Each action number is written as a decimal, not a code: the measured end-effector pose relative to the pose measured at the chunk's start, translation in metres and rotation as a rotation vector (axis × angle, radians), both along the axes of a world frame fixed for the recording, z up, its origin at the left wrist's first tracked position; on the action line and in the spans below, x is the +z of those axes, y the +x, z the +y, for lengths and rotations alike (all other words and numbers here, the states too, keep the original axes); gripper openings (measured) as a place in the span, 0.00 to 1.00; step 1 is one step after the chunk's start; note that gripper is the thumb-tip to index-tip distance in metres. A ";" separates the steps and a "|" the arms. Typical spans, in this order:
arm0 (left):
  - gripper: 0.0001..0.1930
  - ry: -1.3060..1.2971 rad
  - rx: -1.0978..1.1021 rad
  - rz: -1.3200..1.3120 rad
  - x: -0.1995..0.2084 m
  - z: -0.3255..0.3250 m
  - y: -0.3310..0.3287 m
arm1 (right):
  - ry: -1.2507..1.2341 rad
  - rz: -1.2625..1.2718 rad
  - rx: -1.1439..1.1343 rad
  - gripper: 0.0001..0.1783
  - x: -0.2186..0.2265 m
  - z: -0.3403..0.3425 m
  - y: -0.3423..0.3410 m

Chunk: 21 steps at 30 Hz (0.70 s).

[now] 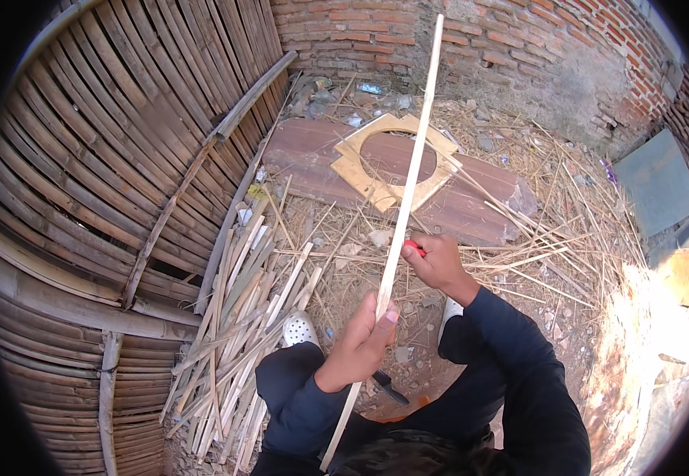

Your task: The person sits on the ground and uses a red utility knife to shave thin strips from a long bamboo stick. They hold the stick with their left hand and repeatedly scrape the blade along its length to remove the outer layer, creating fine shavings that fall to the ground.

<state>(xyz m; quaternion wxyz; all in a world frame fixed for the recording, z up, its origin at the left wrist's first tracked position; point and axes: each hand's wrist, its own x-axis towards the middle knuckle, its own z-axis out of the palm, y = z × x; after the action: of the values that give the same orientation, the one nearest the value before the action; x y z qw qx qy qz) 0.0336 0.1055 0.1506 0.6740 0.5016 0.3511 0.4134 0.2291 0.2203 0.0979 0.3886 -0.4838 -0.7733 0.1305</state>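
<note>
My left hand [360, 341] is closed around the lower part of a long, pale bamboo strip [417, 159], which runs slanting from my lap up to the top of the view. Just above it, my right hand [438, 260] is closed on a small red-handled tool [415, 247] held against the strip's right edge. The tool's working end is hidden by the strip and my fingers. Between my legs, below the left hand, lies a dark, long object [389, 387] like a knife, partly covered.
A heap of split bamboo strips [233, 333] lies left of my feet by a bamboo slat wall [98, 159]. Ahead, a yellowish board with a round hole [348, 151] rests on a brown panel [305, 155]. Scraps litter the ground before a brick wall [360, 32]. A grey sheet [662, 182] leans at right.
</note>
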 end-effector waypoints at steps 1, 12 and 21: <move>0.08 -0.009 0.055 -0.039 0.000 0.003 -0.003 | -0.043 0.096 -0.018 0.29 0.001 0.005 0.004; 0.07 -0.168 -0.087 -0.082 0.000 0.002 -0.013 | 0.200 -0.066 0.029 0.30 0.018 0.018 0.002; 0.04 -0.226 -0.148 -0.178 -0.003 -0.003 -0.014 | 0.167 -0.091 0.008 0.30 0.017 0.024 0.012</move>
<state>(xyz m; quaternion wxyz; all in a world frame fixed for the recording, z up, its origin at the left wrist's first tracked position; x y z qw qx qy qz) 0.0200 0.1027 0.1473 0.7833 0.4083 0.2964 0.3632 0.2406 0.2443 0.1149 0.3914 -0.4521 -0.8002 0.0450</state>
